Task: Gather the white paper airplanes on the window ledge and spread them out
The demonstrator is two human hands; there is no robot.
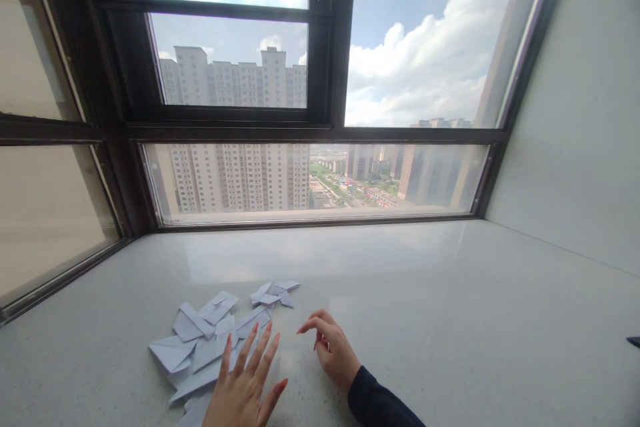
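Observation:
My left hand [247, 377] is spread flat with its fingers apart, above the near right part of a loose pile of folded white paper pieces [200, 353]. The hand hides some of the pile, and I cannot tell whether it touches the paper. To the right of it, my right hand [333, 350] hovers at the sill with the index finger reaching left and the other fingers bent; nothing shows in it. Beyond both hands lies a small pointed folded paper shape [274, 294], apart from my fingers.
The pale speckled windowsill [450, 320] spreads under everything. A dark-framed window [320, 135] closes off its far side, and a white wall [575, 133] stands at the right. The tip of a dark object [633, 341] pokes in at the right edge.

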